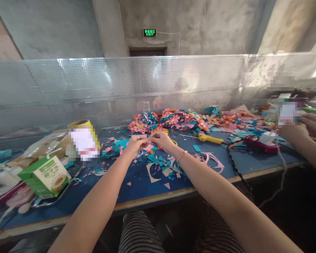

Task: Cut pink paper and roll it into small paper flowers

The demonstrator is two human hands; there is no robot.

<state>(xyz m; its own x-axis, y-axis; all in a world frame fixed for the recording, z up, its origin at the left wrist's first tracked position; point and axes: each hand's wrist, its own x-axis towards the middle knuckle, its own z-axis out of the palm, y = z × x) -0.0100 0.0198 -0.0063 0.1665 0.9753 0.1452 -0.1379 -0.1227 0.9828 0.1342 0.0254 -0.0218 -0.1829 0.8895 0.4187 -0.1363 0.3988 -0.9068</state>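
Both my hands meet over the middle of the blue table (137, 186). My left hand (136, 143) and my right hand (162, 140) pinch a small pink paper piece (149, 141) between their fingertips. Cut scraps of pink, teal and orange paper (160, 163) lie under and around my hands. Behind them sit round bunches of folded coloured paper (171, 119).
A yellow-handled tool (210, 137) lies right of my hands, a black cable (234, 165) beside it. At the left stand a green carton (46, 175) and bags. Another person's hands (309, 128) work at the far right. A perforated metal screen (147, 88) backs the table.
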